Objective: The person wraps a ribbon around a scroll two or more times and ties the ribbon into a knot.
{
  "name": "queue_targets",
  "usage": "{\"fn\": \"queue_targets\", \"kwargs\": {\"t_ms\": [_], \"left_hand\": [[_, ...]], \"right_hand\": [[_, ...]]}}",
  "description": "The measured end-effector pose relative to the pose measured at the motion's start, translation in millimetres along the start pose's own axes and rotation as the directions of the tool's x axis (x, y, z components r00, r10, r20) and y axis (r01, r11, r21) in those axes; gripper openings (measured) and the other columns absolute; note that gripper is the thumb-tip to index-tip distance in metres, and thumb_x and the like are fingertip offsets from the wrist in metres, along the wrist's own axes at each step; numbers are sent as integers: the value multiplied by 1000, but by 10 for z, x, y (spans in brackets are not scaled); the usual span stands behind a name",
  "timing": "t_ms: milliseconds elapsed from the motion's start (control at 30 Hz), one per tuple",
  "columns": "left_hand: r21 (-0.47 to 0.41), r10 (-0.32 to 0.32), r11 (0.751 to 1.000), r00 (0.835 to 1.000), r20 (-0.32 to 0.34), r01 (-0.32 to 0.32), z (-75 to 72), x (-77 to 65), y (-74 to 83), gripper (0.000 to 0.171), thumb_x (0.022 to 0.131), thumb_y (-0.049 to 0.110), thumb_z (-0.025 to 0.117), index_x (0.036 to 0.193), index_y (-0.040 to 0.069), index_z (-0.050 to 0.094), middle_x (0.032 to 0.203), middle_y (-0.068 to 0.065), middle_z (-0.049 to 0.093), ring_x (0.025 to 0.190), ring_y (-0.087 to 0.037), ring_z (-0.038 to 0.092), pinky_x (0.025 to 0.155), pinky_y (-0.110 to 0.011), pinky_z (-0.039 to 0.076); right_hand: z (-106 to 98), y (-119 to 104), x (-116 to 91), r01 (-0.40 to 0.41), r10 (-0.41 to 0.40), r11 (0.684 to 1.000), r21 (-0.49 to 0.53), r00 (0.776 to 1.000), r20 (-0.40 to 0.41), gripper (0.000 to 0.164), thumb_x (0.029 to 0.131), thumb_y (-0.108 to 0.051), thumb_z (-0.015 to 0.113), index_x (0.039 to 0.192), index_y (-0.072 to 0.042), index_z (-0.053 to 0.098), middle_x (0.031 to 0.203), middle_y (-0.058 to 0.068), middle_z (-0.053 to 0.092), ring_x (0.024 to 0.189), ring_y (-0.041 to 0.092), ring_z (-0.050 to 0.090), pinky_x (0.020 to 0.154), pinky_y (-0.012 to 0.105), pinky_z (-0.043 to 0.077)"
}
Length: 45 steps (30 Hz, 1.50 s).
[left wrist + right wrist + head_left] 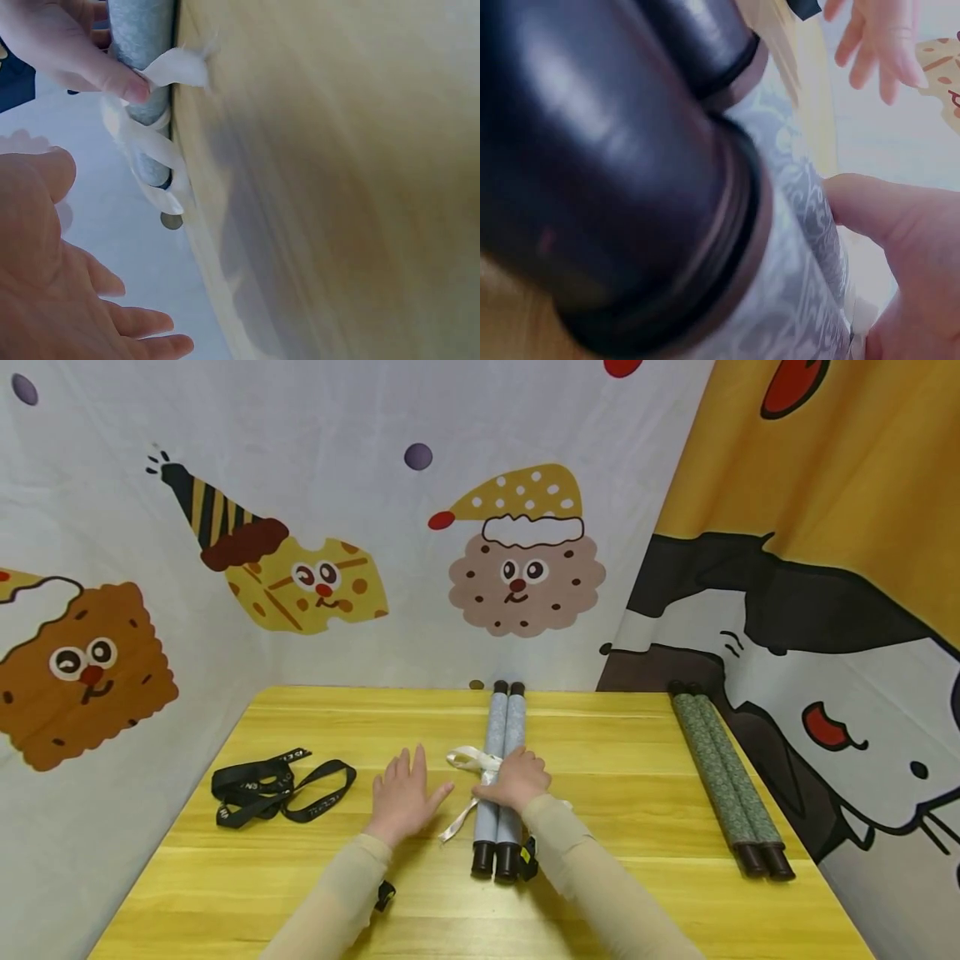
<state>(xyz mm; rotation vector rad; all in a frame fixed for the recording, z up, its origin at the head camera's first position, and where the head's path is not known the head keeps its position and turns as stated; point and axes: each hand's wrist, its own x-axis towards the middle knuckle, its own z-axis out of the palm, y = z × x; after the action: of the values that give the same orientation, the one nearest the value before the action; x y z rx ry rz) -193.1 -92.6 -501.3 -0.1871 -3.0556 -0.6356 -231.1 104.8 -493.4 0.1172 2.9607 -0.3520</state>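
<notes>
Two light-blue patterned scrolls (495, 722) with dark end caps lie side by side on the table. A white ribbon (467, 758) is around their middle, with a loop and a tail out to the left. My right hand (519, 779) grips the pair at the ribbon; in the left wrist view its thumb lies across a scroll (142, 34). To the left, my left hand (402, 799) hovers apart from the scrolls with its fingers spread and nothing in it. Dark caps (607, 172) fill much of the right wrist view.
A black lettered strap (255, 789) lies loosely bunched at the left of the wooden table (615, 735). Two green patterned scrolls (723, 768) lie along the right edge. A printed cloth (360, 427) hangs behind the table.
</notes>
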Motion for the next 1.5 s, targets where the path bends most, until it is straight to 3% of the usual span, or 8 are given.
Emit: {"fn": "queue_targets", "kwargs": {"t_ms": [133, 400, 667, 833, 967, 1267, 1500], "left_hand": [[-12, -5, 1000, 1000, 19, 6, 36, -25, -35, 88, 97, 58, 52, 156, -1, 21, 156, -30, 22, 141, -49, 25, 109, -70, 17], [-56, -16, 998, 1000, 26, 17, 45, -105, -133, 89, 97, 56, 54, 155, -3, 22, 155, -32, 22, 141, -51, 24, 108, -71, 17], [-61, -11, 998, 999, 42, 14, 29, -145, -228, 89, 98, 56, 52, 155, -4, 20, 155, -34, 21, 140, -52, 23, 108, -71, 18], [-42, 12, 999, 1000, 9, -12, -35, -174, -333, 88, 98, 53, 54, 153, -8, 22, 152, -36, 24, 138, -54, 26, 106, -71, 22], [-9, 14, 1000, 1000, -16, -14, -127, -218, -473, 87, 98, 51, 55, 152, -10, 24, 151, -38, 25, 136, -56, 28, 104, -73, 23], [-2, -24, 1000, 999, -26, 24, -312, -305, -744, 87, 100, 53, 51, 152, -9, 20, 152, -38, 21, 137, -57, 23, 102, -75, 22], [8, 0, 1000, 996, -93, 1, -427, -280, -863, 84, 100, 48, 54, 150, -13, 24, 148, -41, 26, 134, -58, 27, 103, -72, 26]], "right_hand": [[-30, 51, 11, -4, 3, 1000, 24, 1000, 13, 116, 65, -60, 82, 141, 15, 35, 113, 28, 55, 101, 39, 55, 74, 47, 52], [-130, 360, 60, 38, -41, 999, 37, 997, 60, 115, 70, -40, 84, 149, 15, 21, 125, 40, 46, 114, 52, 47, 87, 54, 48], [-181, 674, 81, 71, -73, 996, 59, 997, 25, 117, 63, -32, 92, 146, 16, 24, 119, 42, 47, 107, 54, 48, 84, 57, 49], [-298, 1006, 33, 88, -89, 994, 68, 996, 22, 113, 63, -30, 90, 142, 20, 26, 115, 43, 47, 104, 56, 48, 85, 59, 46], [-379, 1380, 2, 105, -105, 993, 55, 995, -2, 100, 66, -29, 84, 133, 23, 32, 106, 40, 51, 99, 56, 51, 85, 61, 44], [-634, 2162, -86, -50, 46, 990, 131, 998, 37, 77, 81, -26, 67, 125, 24, 29, 104, 44, 44, 94, 59, 49, 77, 62, 45], [-731, 2468, -44, -105, 97, 983, 149, 993, 61, 68, 88, -31, 62, 116, 25, 35, 99, 44, 45, 92, 63, 47, 77, 67, 41]]}}
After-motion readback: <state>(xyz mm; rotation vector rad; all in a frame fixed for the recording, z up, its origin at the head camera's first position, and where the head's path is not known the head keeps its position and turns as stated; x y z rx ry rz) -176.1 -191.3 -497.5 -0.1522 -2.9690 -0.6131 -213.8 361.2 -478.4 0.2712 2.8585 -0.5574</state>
